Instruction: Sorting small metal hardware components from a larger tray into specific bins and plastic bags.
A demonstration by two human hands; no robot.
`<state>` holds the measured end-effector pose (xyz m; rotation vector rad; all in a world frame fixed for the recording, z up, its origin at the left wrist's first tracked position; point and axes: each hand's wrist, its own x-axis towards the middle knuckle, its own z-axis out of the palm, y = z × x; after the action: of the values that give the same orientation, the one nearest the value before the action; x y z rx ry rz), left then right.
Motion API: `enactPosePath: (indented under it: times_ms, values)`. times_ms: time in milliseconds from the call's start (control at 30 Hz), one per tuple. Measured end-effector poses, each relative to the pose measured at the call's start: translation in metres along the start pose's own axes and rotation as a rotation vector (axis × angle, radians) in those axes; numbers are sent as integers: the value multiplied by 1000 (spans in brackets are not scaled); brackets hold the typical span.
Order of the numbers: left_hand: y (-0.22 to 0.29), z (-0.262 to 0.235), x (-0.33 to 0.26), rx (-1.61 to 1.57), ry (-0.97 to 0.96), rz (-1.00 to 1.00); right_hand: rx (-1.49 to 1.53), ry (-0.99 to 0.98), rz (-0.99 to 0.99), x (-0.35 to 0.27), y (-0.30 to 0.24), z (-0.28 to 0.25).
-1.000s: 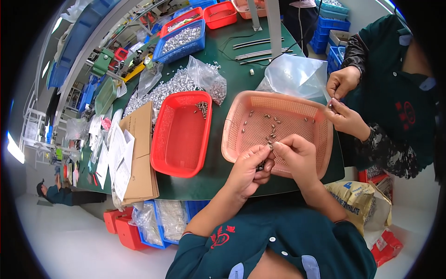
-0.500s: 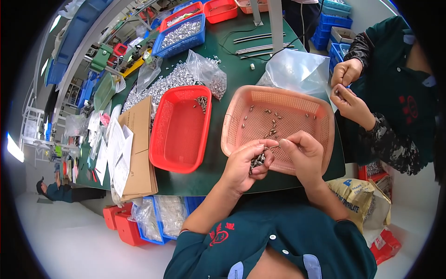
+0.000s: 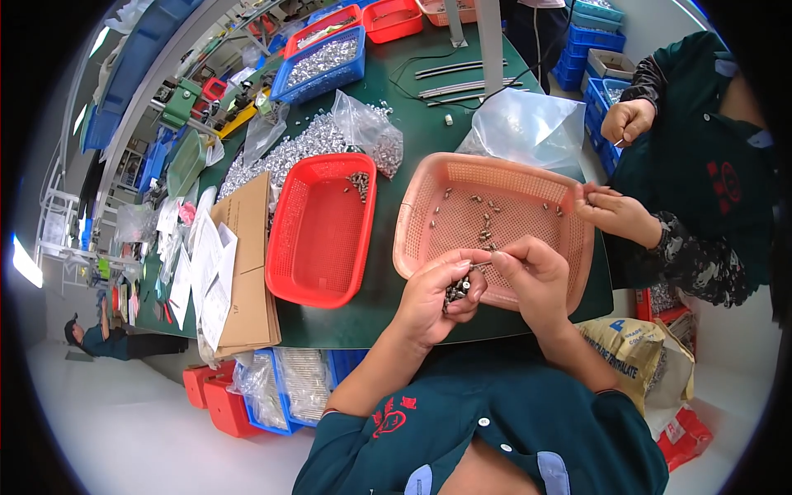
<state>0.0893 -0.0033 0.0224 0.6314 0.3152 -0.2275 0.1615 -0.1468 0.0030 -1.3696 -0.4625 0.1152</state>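
Metal parts (image 3: 456, 292) in left palm: likely light, stiff, slick

Red basket (image 3: 318, 239) leftmost on the green surface (image 3: 384, 268); small cluster (image 3: 360, 186) in its far right corner. Left grip (image 3: 425, 304), at pink basket's near left corner: fingers curled round a handful, thumb toward forefinger. Slim piece (image 3: 482, 263) between both sets of fingertips; too small to tell its form. Pink basket (image 3: 402, 235): scattered pieces (image 3: 485, 221) on its mesh floor. Right grip (image 3: 540, 276), over the basket's near side: thumb and forefinger nearly together on the slim piece's right end.

Handling, my read: negligible weight, rigid, hard to break. Smooth and rounded, so it can roll or squirt out. Pinch opposite sides mid-length with fingertip pads, not the ends. Cup the handful loosely; too tight and pieces pop out.

Far right: co-worker's hand (image 3: 617, 216) beside the basket's rim, fingers blurred; can't tell if it holds anything.
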Motion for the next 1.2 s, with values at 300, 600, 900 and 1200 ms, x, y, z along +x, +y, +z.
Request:
enactPosePath:
  times_ms: [300,600,900,1200]
  values:
    - [0,4,-2,34,-66,42,-147,-122,-127,2,-15,0]
    - [2,3,-2,38,142,-19,310,81,341,9,1,-7]
    - [7,0,-2,33,85,-6,-466,42,-261,10,-23,-9]
    - [-2,-7,0,-124,7,11,-242,-63,-175,3,-14,4]
